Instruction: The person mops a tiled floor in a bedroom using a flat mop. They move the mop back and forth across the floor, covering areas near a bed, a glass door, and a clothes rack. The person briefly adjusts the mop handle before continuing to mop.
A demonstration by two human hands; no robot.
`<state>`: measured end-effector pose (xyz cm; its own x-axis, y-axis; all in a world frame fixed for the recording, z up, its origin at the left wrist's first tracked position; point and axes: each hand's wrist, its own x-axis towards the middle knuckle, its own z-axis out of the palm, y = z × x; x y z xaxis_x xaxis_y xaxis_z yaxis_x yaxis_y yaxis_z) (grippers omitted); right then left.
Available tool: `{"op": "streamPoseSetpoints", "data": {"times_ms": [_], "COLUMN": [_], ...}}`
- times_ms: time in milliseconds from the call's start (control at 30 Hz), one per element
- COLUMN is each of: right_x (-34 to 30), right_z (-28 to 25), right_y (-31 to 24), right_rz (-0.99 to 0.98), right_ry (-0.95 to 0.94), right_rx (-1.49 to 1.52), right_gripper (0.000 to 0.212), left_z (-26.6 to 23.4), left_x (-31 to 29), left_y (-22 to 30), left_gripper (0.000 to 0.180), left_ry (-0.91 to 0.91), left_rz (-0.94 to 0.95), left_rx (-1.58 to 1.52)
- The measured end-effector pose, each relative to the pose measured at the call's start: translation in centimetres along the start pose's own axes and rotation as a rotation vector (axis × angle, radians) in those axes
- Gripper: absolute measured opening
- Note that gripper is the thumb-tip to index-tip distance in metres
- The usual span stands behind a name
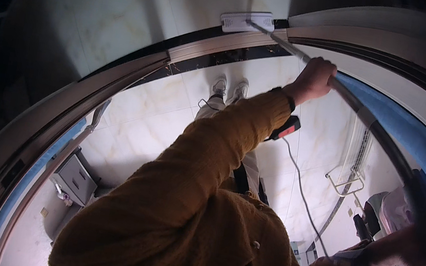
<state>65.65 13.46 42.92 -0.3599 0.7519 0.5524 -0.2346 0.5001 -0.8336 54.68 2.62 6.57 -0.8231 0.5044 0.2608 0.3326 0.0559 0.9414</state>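
Note:
A flat mop with a white, rectangular head [234,21] rests on the floor along the far side of the door threshold [210,47]. Its grey pole [363,110] slants from the head toward me at the lower right. My left hand [317,82] is wrapped around the lower part of the pole, with the arm stretched across my body. Close to the pole's upper end, my right hand [410,248] is closed around it; that hand is dark and blurred, so its fingers hardly show.
Brown door frames [138,72] stand on both sides of the doorway. My shoes [220,85] are on pale marbled tiles just inside the threshold. A black and red device [286,128] with a cable hangs by my waist. A grey cabinet [76,178] stands left, a metal rack [348,184] right.

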Motion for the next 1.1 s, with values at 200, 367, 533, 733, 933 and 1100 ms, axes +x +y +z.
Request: {"op": "streamPoseSetpoints", "data": {"times_ms": [200, 367, 533, 733, 933, 1100], "right_x": [-0.9, -3.1, -3.3, 0.1, -0.4, -0.6], "right_z": [-1.7, -1.6, -2.3, -5.6, -8.6, -10.4], "right_y": [-0.8, -0.9, -1.1, -4.8, -1.3, 0.7], "right_rz": [0.106, 0.082, 0.095, 0.130, 0.359, 0.299], "right_ry": [-0.015, -0.235, -0.303, -0.289, -0.482, -0.896], "right_rx": [0.092, 0.027, 0.120, 0.145, 0.654, 0.660], "right_gripper": [0.024, 0.018, 0.011, 0.011, 0.014, 0.020], "left_z": [-2.5, -3.8, -5.2, -4.7, -4.3, -2.0], "left_x": [-2.8, -5.0, -6.4, -11.2, -15.5, -17.9], "left_y": [0.1, 0.5, 2.4, 7.9, 9.2, 9.5], "left_gripper": [0.019, 0.024, 0.029, 0.018, 0.014, 0.012], "left_ry": [-0.037, 0.013, 0.069, 0.018, 0.000, 0.076], "left_rz": [-0.076, -0.098, -0.096, -0.159, -0.302, -0.372], "left_rx": [-0.002, -0.001, 0.103, 0.168, 0.174, 0.277]}}
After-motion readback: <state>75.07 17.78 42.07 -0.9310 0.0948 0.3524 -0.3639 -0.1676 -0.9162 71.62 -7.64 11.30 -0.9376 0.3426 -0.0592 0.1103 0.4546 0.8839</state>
